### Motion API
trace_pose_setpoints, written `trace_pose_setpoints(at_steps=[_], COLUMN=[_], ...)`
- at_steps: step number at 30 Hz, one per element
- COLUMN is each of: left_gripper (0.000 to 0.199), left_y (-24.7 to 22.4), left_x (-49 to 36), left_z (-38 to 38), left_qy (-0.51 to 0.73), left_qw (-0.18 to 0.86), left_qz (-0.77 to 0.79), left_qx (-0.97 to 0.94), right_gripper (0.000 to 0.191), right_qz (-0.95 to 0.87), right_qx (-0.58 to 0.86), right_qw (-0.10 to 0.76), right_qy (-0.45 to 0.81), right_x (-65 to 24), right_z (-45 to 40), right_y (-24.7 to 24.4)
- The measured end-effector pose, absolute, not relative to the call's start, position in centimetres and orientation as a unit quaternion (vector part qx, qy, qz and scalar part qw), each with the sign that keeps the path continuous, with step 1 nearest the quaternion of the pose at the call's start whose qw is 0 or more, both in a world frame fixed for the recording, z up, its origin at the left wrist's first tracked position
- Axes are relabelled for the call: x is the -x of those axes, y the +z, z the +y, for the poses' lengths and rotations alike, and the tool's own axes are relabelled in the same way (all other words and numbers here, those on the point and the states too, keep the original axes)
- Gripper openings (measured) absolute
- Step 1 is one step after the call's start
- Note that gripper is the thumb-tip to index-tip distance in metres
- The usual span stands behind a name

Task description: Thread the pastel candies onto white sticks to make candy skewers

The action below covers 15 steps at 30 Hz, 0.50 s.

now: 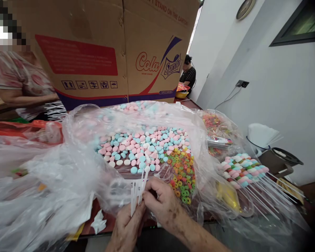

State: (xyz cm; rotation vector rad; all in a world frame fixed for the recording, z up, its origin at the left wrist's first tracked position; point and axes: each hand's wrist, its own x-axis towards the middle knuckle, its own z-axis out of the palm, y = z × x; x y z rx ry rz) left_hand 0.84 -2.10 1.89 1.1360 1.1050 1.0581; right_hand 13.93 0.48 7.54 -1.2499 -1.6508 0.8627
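Observation:
In the head view my left hand (pixel 128 222) is closed around several thin white sticks (pixel 133 199), which point up from it. My right hand (pixel 161 197) is beside it, thumb and fingers pinched on one of the white sticks. A small white round candy (pixel 147 169) shows at the upper end of that stick; whether it is threaded on or lies behind is hard to tell. Just beyond the hands, pink, blue and white marshmallow-like candies (pixel 136 145) lie spread on clear plastic. Coloured ring gummies (pixel 182 175) are heaped to their right.
Finished-looking candy skewers (pixel 245 169) lie at the right, sticks toward me. Behind the candies stands a large carton (pixel 89 56). Crumpled plastic (pixel 55 189) covers the left side. A dark bin-like container (pixel 280 161) is at the far right. Two other people are beyond the carton.

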Motion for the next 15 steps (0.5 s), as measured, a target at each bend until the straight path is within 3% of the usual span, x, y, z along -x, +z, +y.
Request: trace_pose_setpoints(at_steps=[4, 10, 13, 15], left_gripper=[0.049, 0.054, 0.053, 0.052], left_y=[1.7, 2.1, 1.9, 1.7], left_x=[-0.9, -1.6, -1.8, -1.7], left_z=[-2.1, -1.5, -1.1, -1.0], left_qy=[0.451, 0.494, 0.486, 0.479], left_qw=[0.610, 0.618, 0.627, 0.630], left_qz=[0.477, 0.504, 0.500, 0.499], left_qx=[-0.444, -0.347, -0.348, -0.352], right_gripper=[0.012, 0.010, 0.015, 0.018], right_qz=[-0.650, -0.682, -0.704, -0.753], right_qx=[0.510, 0.502, 0.575, 0.580], right_qw=[0.441, 0.383, 0.347, 0.271], right_qy=[0.352, 0.369, 0.232, 0.154], right_x=[-13.6, -17.2, -20.1, -21.0], right_z=[0.4, 2.4, 4.7, 6.1], right_y=[7.5, 9.1, 9.6, 9.3])
